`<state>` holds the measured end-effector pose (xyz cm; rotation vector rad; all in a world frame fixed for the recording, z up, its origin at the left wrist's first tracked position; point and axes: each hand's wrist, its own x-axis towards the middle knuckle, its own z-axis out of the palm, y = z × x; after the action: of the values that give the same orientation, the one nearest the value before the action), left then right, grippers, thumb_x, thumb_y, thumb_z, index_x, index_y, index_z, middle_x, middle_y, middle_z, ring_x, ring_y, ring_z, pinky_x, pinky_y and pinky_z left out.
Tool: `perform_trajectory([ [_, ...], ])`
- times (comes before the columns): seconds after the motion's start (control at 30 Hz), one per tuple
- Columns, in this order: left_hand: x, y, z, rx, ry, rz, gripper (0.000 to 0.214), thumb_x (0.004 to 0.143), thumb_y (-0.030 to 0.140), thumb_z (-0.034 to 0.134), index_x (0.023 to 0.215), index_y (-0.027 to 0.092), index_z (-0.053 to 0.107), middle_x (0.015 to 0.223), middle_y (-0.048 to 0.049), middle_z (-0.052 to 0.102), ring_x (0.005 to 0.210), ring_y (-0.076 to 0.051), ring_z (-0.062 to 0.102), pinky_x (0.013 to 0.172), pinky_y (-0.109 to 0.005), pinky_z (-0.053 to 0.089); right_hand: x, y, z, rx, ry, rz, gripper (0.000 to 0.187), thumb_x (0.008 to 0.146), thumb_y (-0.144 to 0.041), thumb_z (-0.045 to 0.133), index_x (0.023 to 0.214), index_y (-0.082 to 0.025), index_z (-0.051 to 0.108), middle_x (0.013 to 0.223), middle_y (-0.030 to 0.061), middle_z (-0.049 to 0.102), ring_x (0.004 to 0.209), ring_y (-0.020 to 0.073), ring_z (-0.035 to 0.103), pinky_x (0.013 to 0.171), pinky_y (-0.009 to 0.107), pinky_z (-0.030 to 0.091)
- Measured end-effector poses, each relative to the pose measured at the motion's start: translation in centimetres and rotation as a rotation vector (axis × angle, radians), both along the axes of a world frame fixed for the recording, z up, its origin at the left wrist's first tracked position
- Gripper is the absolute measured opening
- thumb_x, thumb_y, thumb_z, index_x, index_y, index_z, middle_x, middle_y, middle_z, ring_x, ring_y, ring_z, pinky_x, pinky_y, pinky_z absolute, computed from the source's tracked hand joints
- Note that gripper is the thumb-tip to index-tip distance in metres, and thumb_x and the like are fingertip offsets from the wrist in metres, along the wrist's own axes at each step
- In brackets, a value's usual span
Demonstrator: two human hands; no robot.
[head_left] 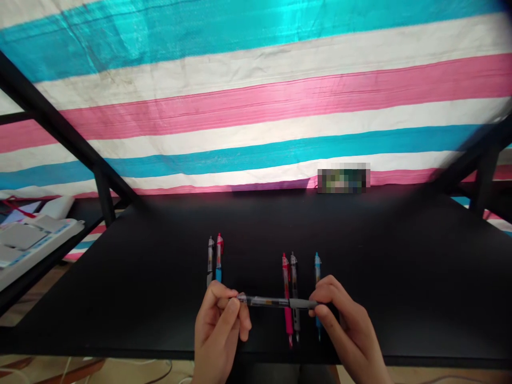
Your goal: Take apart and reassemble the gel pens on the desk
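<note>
A clear-barrelled pen with a grey grip (269, 302) lies level across the front of the view, held between both hands. My left hand (219, 325) pinches its clip end, and my right hand (344, 325) pinches the grey tip end. Behind the held pen, a red pen (288, 317) and a grey pen (296, 317) lie side by side on the black table (160, 298). A blue pen (317, 266) is partly hidden by my right fingers. Beyond my left hand lie another grey-gripped pen (210, 258) and a red-topped pen with a blue grip (219, 258).
Striped plastic sheeting (256, 117) hangs behind the table. Black frame bars (68, 122) slope down on both sides. A pixelated patch (343, 178) covers something at the back edge. To the left, a white device (36, 245) rests on a lower shelf.
</note>
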<state>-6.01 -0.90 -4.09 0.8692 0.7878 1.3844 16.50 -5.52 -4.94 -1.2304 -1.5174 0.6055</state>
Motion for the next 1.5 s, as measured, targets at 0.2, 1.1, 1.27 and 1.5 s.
perform_trajectory([
  [0.2,0.1,0.0,1.0,0.027,0.066,-0.029,0.019,0.093,0.041,0.081,0.090,0.024,0.073,0.054,0.0037,0.060,0.047,-0.007,0.051,0.050,-0.014,0.042,0.3,-0.3,0.0,-0.091,0.012,0.043,0.034,0.112,-0.026,0.044,0.078,-0.022,0.049,0.084,0.0006,0.048,0.076,0.0171,0.052,0.068,0.030,0.041],
  [1.1,4.1,1.8,4.4,0.174,0.201,0.340,0.053,0.087,0.026,0.085,0.131,0.031,0.057,0.095,0.0006,0.075,0.075,-0.015,0.077,0.067,-0.025,0.067,0.0,0.1,-0.3,-0.027,0.056,0.002,0.028,0.099,-0.056,0.068,0.099,-0.029,0.074,0.077,0.0008,0.064,0.080,0.0224,0.060,0.074,0.032,0.049],
  [1.27,0.2,5.5,6.9,0.215,0.230,0.208,0.041,0.080,0.022,0.088,0.113,0.024,0.063,0.088,0.0013,0.076,0.069,-0.016,0.077,0.063,-0.026,0.067,0.3,0.0,-0.6,-0.053,0.067,-0.005,0.013,0.100,-0.038,0.069,0.097,-0.028,0.075,0.080,0.0010,0.062,0.077,0.0202,0.062,0.070,0.029,0.051],
  [1.5,-2.9,9.1,8.2,0.169,0.410,-0.029,0.044,0.079,0.024,0.087,0.113,0.024,0.058,0.087,0.0029,0.073,0.067,-0.016,0.074,0.059,-0.027,0.063,0.0,-0.2,-0.1,-0.081,0.095,-0.097,0.017,0.098,-0.033,0.066,0.087,-0.025,0.076,0.080,0.0030,0.064,0.073,0.0203,0.064,0.069,0.030,0.055],
])
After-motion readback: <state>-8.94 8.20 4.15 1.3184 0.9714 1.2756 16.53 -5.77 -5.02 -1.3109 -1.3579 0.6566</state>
